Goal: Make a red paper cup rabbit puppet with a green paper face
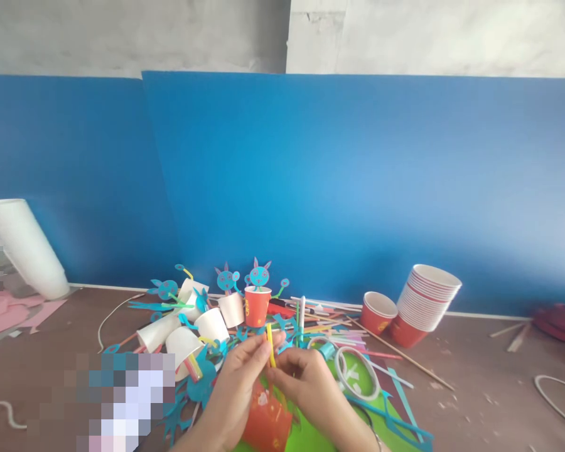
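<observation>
A short yellow straw point(270, 344) stands nearly upright between my two hands. My left hand point(242, 373) pinches its upper part between thumb and fingers. From the other side, my right hand point(306, 375) is closed on the straw's lower part. Just below the hands is a red paper cup point(266, 422), tilted, with a small pale patch on it; the wrists and fingers partly cover it. Straight ahead stands a finished-looking red cup point(257, 306) with a blue paper animal head point(258, 276) and straw arms.
White paper cups point(211, 325) with blue cut-outs lie left of centre. Tape rolls point(356, 373) rest on a green sheet point(311, 433) at right. Stacked cups point(426, 304) and a single red cup point(379, 312) stand farther right. A tall white cup stack point(26, 251) leans at far left.
</observation>
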